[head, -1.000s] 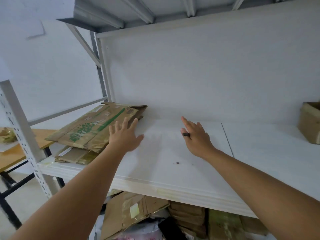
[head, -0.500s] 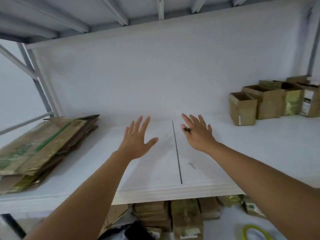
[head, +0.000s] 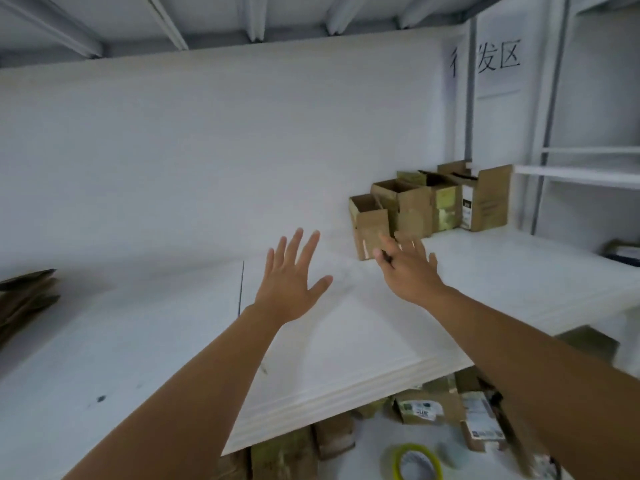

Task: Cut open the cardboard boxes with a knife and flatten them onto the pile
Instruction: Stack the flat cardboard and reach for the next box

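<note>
flattened pile [head: 24, 299] cropped at nine o'clock, right hand [head: 408, 271] motion-blurred with fingers [head: 388, 245] overlapping nearest open box [head: 369, 230], tape roll [head: 415, 462] cut off at six o'clock, boxes under shelf [head: 346, 348] mostly hidden

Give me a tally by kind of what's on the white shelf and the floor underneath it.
Upright cardboard boxes on the shelf: about 5
Flattened cardboard pile: 1
Tape roll on the floor: 1
Total: about 7; the cardboard under the shelf is too hidden to count.
</note>
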